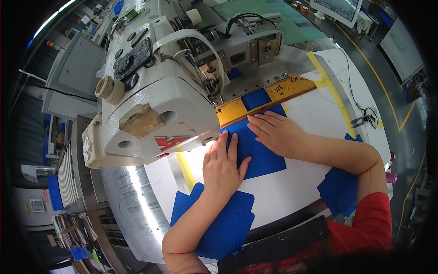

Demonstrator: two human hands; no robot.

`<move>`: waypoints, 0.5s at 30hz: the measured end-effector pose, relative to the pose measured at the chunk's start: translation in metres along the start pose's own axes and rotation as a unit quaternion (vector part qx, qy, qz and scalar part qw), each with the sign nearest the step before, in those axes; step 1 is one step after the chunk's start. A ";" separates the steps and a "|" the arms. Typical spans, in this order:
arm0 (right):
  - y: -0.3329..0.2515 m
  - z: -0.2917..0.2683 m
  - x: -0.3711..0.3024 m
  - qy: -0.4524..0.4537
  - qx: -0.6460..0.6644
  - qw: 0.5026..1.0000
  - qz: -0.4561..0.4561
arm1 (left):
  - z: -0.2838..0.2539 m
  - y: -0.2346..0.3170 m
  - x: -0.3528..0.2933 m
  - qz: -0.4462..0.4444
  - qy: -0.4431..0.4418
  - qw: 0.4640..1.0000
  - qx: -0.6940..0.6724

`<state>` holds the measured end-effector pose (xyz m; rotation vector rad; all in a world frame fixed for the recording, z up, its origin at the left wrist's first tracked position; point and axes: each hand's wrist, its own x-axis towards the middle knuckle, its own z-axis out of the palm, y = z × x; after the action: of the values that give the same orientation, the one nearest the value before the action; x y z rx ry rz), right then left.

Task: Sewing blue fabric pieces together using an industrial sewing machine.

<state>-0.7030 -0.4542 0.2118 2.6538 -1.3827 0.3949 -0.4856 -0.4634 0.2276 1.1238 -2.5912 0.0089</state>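
Note:
A blue fabric piece [258,157] lies flat on the white work surface, its far edge under the yellow clamp plate [232,112] of a white industrial sewing machine [159,105]. Blue also shows through an opening in the plate. My left hand [223,169] rests on the left part of the fabric with fingers stretched out, the tips close to the plate's near edge. Flat on the fabric's upper right side lies my right hand [278,134], fingertips beside the same edge. Neither hand grips anything.
A stack of blue fabric pieces [228,223] lies by my left forearm, and more blue pieces [340,192] sit under my right arm. Thread snips [362,121] rest on the right of the table. Yellow tape [328,82] runs along the white surface. The machine head overhangs at left.

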 end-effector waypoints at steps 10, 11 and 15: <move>0.002 -0.001 -0.001 -0.003 0.000 1.000 -0.001 | -0.004 0.000 0.002 -0.001 -0.003 1.000 -0.003; 0.001 -0.001 0.000 -0.005 -0.007 1.000 -0.002 | -0.004 0.000 0.002 0.003 -0.005 1.000 0.002; 0.001 -0.001 0.000 -0.004 -0.007 1.000 -0.006 | -0.004 0.000 0.002 -0.004 -0.012 1.000 0.000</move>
<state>-0.7041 -0.4546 0.2132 2.6532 -1.3661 0.3719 -0.4861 -0.4639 0.2320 1.1413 -2.6071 -0.0068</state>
